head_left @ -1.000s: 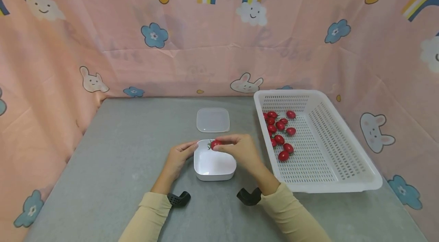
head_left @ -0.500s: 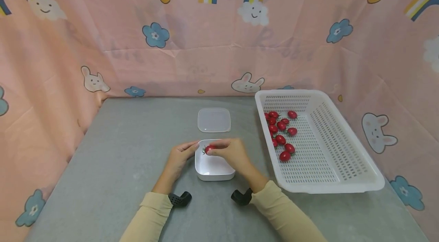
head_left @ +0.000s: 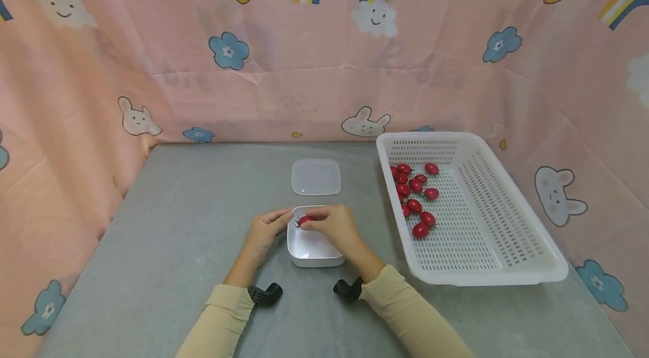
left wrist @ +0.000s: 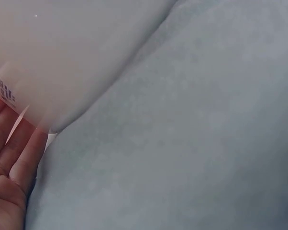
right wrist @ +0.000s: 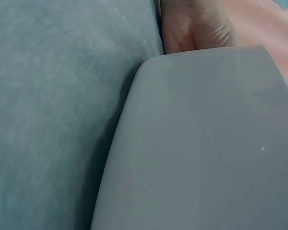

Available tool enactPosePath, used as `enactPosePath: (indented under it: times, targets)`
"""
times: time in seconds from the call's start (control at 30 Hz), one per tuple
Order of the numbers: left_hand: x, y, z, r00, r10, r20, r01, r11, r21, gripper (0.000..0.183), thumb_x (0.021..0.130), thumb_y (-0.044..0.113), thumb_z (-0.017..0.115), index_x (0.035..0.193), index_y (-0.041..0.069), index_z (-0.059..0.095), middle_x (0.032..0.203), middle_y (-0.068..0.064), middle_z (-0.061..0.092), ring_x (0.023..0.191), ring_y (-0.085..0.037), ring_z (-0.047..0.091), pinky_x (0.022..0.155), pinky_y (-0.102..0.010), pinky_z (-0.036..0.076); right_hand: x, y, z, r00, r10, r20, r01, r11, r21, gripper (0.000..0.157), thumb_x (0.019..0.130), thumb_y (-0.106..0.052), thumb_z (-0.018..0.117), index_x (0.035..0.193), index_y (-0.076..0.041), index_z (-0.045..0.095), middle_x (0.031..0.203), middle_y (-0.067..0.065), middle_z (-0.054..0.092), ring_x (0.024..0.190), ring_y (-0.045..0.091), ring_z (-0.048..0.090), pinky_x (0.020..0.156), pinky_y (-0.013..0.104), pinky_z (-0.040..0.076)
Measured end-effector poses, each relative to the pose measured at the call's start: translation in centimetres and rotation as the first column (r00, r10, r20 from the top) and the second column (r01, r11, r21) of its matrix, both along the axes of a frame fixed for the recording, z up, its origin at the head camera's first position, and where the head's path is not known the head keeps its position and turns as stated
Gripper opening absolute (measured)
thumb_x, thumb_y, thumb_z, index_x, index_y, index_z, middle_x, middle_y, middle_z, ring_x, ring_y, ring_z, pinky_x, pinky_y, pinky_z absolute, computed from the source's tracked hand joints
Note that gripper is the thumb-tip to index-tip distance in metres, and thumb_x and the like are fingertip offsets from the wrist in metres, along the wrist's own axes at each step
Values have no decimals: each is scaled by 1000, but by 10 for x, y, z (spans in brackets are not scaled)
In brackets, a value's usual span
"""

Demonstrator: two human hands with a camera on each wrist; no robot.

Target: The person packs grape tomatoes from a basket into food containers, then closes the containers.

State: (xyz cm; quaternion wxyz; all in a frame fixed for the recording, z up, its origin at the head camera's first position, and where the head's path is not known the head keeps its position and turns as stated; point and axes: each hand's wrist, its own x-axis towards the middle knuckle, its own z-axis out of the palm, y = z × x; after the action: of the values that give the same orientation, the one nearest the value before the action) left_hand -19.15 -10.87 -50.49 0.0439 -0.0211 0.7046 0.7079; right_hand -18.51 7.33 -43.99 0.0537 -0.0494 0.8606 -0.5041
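Note:
In the head view a white rounded box (head_left: pixel 316 263) stands upright at the middle of the table, its top uncovered. Above its far left part, my right hand (head_left: pixel 338 229) pinches a red cherry tomato (head_left: pixel 304 221) with a green stem, between thumb and fingers. My left hand (head_left: pixel 263 237) touches the box's left far corner. The left wrist view shows its fingers (left wrist: pixel 29 153) straight along the outer wall. The right wrist view is mostly the box's wall (right wrist: pixel 196 134); the tomato is out of that view.
A flat translucent lid (head_left: pixel 316 177) lies behind the box. To the right stands a large white perforated basket (head_left: pixel 532 234), with several cherry tomatoes (head_left: pixel 414 206) along its left side. A pink printed curtain (head_left: pixel 284 87) hangs behind the grey table (head_left: pixel 177 245).
My right hand has moved left over the box with the tomato, which now sits slightly lower, near the left wall. The left hand has stayed at the corner.

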Motion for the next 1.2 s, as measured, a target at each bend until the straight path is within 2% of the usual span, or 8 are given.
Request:
enactPosePath:
  times: [0.33, 0.6, 0.93, 1.2]
  targets:
    - [0, 0, 1, 1000, 5, 9, -5, 1000, 26, 33, 94, 16, 68, 118, -6, 69, 114, -7, 75, 98, 2, 65, 88, -20, 51, -5, -9, -9, 1000, -3, -29, 6, 997, 74, 27, 72, -17, 88, 95, -5, 80, 95, 9, 78, 94, 21, 72, 78, 31, 56]
    - [0, 1, 0, 1000, 9, 13, -9, 999, 45, 31, 94, 11, 66, 118, -8, 69, 118, -15, 72, 97, 1, 66, 87, -20, 52, -8, -10, -11, 1000, 10, -6, -9, 991, 136, 28, 72, -21, 88, 95, -6, 80, 94, 8, 78, 90, 19, 71, 74, 27, 54]
    - [-1, 1, -2, 1000, 10, -3, -10, 997, 73, 31, 93, 11, 67, 117, -9, 68, 107, -3, 76, 95, 0, 67, 87, -19, 53, -10, -11, -11, 1000, 28, -4, -27, 981, 194, 25, 67, -20, 91, 86, -7, 81, 85, 5, 78, 83, 16, 70, 69, 23, 51]
    - [-1, 0, -2, 1000, 8, 6, -9, 996, 84, 31, 93, 10, 66, 118, -9, 68, 109, -4, 76, 96, 0, 67, 87, -20, 53, -11, -11, -11, 999, 48, 15, -50, 974, 221, 26, 70, -20, 90, 89, -6, 80, 87, 6, 79, 80, 13, 68, 69, 23, 51]
